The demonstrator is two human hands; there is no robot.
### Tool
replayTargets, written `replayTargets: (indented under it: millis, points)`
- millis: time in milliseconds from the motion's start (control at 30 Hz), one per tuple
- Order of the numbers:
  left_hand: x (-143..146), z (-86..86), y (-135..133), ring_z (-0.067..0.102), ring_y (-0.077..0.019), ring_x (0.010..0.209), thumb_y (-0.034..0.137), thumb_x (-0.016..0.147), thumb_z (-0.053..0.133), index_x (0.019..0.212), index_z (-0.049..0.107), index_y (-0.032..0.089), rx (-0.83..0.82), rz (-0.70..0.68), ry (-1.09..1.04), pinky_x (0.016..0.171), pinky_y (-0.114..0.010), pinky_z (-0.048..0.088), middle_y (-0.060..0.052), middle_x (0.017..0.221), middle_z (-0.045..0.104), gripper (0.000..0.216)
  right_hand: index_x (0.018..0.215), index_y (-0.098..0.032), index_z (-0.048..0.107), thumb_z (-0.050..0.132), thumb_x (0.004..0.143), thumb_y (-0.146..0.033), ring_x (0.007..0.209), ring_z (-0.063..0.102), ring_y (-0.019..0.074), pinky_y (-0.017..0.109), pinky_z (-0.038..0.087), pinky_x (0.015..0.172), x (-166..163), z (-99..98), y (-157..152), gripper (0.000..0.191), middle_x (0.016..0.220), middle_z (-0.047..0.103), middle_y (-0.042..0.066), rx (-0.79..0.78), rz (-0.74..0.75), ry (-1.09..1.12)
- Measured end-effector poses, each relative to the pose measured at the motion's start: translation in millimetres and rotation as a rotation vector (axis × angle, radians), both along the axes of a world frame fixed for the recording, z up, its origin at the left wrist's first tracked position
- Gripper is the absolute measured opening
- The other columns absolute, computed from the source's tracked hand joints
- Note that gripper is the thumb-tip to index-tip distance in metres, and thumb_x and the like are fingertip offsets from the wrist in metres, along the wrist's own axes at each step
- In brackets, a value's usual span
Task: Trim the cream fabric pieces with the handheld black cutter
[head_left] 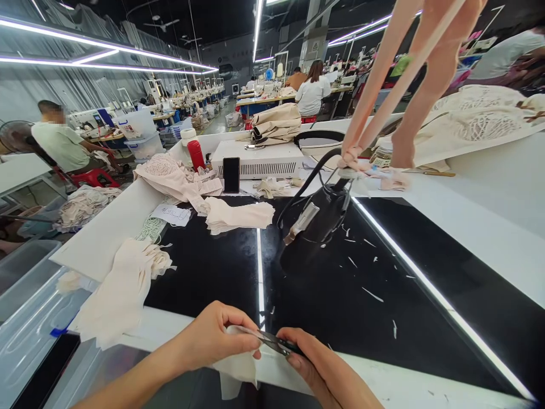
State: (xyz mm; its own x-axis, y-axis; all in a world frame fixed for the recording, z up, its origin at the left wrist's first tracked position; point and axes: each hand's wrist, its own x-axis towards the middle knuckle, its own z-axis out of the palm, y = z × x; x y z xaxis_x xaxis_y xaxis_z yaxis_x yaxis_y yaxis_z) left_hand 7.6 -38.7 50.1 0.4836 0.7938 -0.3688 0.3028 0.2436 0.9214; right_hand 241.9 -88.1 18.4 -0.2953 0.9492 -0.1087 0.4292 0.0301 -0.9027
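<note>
One pale fabric piece (239, 368) is hanging, in the head view, at the near edge of the surface (170, 328), and the left hand (221, 335) is pinching its upper part between thumb and fingers. The right hand (321, 366) is closing around dark scissors (275, 342), whose blades are pointing toward the left hand. Beyond, a stack of cream pieces (240, 216) is lying on the black panel (204, 278), white scraps (372, 294) are dotting its right side, and a phone (231, 175) is standing upright farther back

Glossy, smooth on black tabletop (208, 278) | metallic on scissors (275, 342) | matt on beige cloth piece (238, 369) | glossy plastic on bin (38, 309)
</note>
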Motion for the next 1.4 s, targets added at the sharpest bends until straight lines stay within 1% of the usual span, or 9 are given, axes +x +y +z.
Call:
replayTargets:
  millis: [133,300,400,633,867,1000,1133,1267,1400]
  points:
    - [0.2,2.0,-0.1,0.067,-0.0197,0.082,0.029,0.081,0.071,0.080,0.083,0.016,0.015,-0.016,0.018,0.076,-0.026,0.047,-0.004,0.082,0.079,0.018,0.118,-0.034,0.074,0.042,0.101,-0.064,0.092,0.071,0.0240,0.029,0.054,0.080,0.3,1.7,1.3,0.047,0.105,0.077,0.004,0.012,0.014,0.005]
    - [-0.7,1.4,0.9,0.069,-0.0214,0.085,0.031,0.080,0.071,0.081,0.083,0.017,0.024,-0.028,0.027,0.079,-0.026,0.048,-0.003,0.083,0.079,0.019,0.117,-0.035,0.074,0.041,0.102,-0.062,0.083,0.071,0.0219,0.030,0.055,0.080,-1.1,1.8,2.7,0.045,0.095,0.076,0.003,0.023,0.060,-0.030]
    - [-1.3,1.3,0.7,0.068,-0.0215,0.086,0.031,0.081,0.070,0.082,0.083,0.017,0.024,-0.031,0.037,0.079,-0.026,0.047,-0.003,0.083,0.079,0.019,0.117,-0.035,0.074,0.041,0.103,-0.060,0.084,0.070,0.0219,0.030,0.054,0.081,-2.7,2.1,3.8,0.044,0.095,0.076,0.003,0.022,0.076,-0.013]
    - [-2.0,5.3,-3.6,0.061,-0.0171,0.077,0.029,0.084,0.066,0.082,0.083,0.017,0.055,-0.025,0.129,0.068,-0.024,0.039,-0.002,0.080,0.076,0.021,0.117,-0.036,0.075,0.043,0.102,-0.061,0.093,0.070,0.0229,0.031,0.051,0.084,-5.0,1.7,5.0,0.043,0.103,0.076,0.001,-0.040,0.066,0.017]
    - [-0.9,8.1,-5.4,0.059,-0.0162,0.074,0.027,0.083,0.065,0.080,0.083,0.018,0.053,-0.019,0.140,0.066,-0.024,0.036,-0.001,0.079,0.076,0.020,0.117,-0.033,0.075,0.042,0.101,-0.065,0.096,0.070,0.0252,0.033,0.051,0.086,-5.2,-3.4,5.4,0.049,0.103,0.076,0.003,-0.043,0.067,0.014]
    - [0.3,8.5,-6.4,0.058,-0.0162,0.074,0.028,0.083,0.065,0.079,0.082,0.017,0.043,-0.010,0.127,0.065,-0.025,0.036,-0.002,0.078,0.075,0.020,0.115,-0.032,0.076,0.042,0.101,-0.065,0.094,0.071,0.0243,0.032,0.053,0.085,-5.1,-6.3,4.7,0.049,0.101,0.077,0.004,-0.020,0.058,-0.010]
    - [1.0,8.2,-7.4,0.056,-0.0154,0.073,0.028,0.082,0.065,0.079,0.082,0.016,0.044,-0.008,0.121,0.065,-0.025,0.035,-0.002,0.078,0.074,0.021,0.116,-0.032,0.075,0.041,0.103,-0.062,0.089,0.072,0.0222,0.030,0.055,0.084,-5.0,-11.1,3.5,0.047,0.100,0.078,0.002,0.049,0.052,-0.029]
    - [2.7,8.4,-7.8,0.051,-0.0136,0.069,0.028,0.081,0.065,0.078,0.081,0.015,0.030,-0.002,0.132,0.061,-0.025,0.032,-0.001,0.074,0.070,0.021,0.113,-0.032,0.076,0.040,0.104,-0.061,0.088,0.073,0.0208,0.027,0.055,0.079,-4.9,-15.1,3.1,0.047,0.099,0.079,0.001,0.108,0.033,-0.044]
    - [3.4,7.6,-8.3,0.050,-0.0137,0.070,0.029,0.081,0.065,0.078,0.081,0.015,0.029,0.000,0.127,0.062,-0.025,0.032,-0.001,0.074,0.069,0.021,0.114,-0.034,0.076,0.040,0.104,-0.062,0.084,0.074,0.0192,0.026,0.055,0.075,-5.6,-15.0,3.3,0.046,0.095,0.078,-0.001,0.128,0.030,-0.041]
